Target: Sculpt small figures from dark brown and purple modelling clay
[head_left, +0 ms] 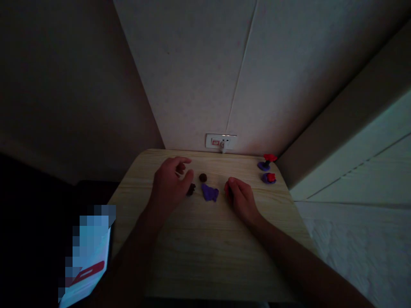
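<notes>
Above the left part of the wooden table, my left hand point(170, 182) is open, its thumb and index finger apart with nothing visible between them. A dark brown lump point(191, 189) lies beside its thumb, partly hidden by the hand. My right hand point(242, 197) is closed on a red piece point(227, 189) that looks like modelling clay; the fingers cover most of it. Between the hands lie a flattened, uneven purple piece of clay point(210, 193) and, just behind it, a small round brown ball point(203, 177).
At the table's point(205, 248) back right corner stand a red-topped shape on a purple base point(264, 166) and a lower purple-and-red shape point(269, 178). A wall socket point(221, 141) with a plug is behind the table. A lit screen point(88, 261) is at the left edge.
</notes>
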A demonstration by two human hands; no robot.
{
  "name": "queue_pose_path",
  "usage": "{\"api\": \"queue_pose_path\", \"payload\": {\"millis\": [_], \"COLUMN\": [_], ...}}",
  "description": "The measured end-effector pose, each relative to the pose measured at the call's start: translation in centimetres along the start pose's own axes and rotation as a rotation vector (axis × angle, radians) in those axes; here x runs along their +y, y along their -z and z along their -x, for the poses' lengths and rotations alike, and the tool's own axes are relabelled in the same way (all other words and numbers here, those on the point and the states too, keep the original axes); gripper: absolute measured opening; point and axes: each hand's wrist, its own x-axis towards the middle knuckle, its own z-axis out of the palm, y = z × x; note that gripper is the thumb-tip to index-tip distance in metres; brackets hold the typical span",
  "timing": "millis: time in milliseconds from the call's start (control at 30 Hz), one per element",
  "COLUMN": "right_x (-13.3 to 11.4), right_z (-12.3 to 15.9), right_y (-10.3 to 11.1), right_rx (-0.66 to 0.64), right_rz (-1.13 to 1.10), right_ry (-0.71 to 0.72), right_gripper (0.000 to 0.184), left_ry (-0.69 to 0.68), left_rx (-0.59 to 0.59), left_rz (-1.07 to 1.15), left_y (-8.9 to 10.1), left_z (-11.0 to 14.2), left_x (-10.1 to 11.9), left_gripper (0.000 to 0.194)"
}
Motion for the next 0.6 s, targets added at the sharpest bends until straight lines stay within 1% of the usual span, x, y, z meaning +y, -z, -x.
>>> {"api": "queue_pose_path", "payload": {"millis": [67, 133, 167, 200, 267, 333, 400, 500, 600], "right_x": [0.2, 0.2, 0.2, 0.2, 0.2, 0.1, -0.2, -0.8, -1.3], "right_z": [-0.1, -0.1, -0.1, -0.1, 0.0, 0.0, 0.1, 0.4, 0.7], "right_y": [0.0, 0.1, 0.1, 0.1, 0.1, 0.1, 0.1, 0.1, 0.2], "right_rx": [0.015, 0.015, 0.01, 0.005, 0.001, 0.007, 0.012, -0.001, -0.048], "right_rz": [0.019, 0.034, 0.039, 0.043, 0.051, 0.051, 0.047, 0.079, 0.121], "right_ry": [0.01, 0.011, 0.011, 0.013, 0.031, 0.058, 0.088, 0.16, 0.231], "right_gripper": [0.046, 0.045, 0.045, 0.045, 0.044, 0.044, 0.041, 0.031, 0.019], "left_ry": [0.026, 0.062, 0.071, 0.074, 0.073, 0.066, 0.042, -0.045, -0.13], "left_rx": [-0.082, -0.16, -0.176, -0.19, -0.238, -0.268, -0.278, -0.283, -0.286], "left_rz": [-0.076, -0.131, -0.145, -0.15, -0.146, -0.115, -0.067, 0.001, 0.046], "left_y": [0.5, 0.5, 0.4, 0.2, -0.1, -0.4, -0.6, -1.3, -2.8], "left_z": [0.3, 1.1, 1.6, 2.0, 2.5, 2.6, 2.5, 2.3, 2.4], "left_x": [-1.2, -2.3, -2.7, -3.0, -3.1, -2.8, -2.1, -0.5, 0.8], "left_gripper": [0.038, 0.051, 0.052, 0.048, 0.031, 0.015, 0.008, 0.01, 0.016]}}
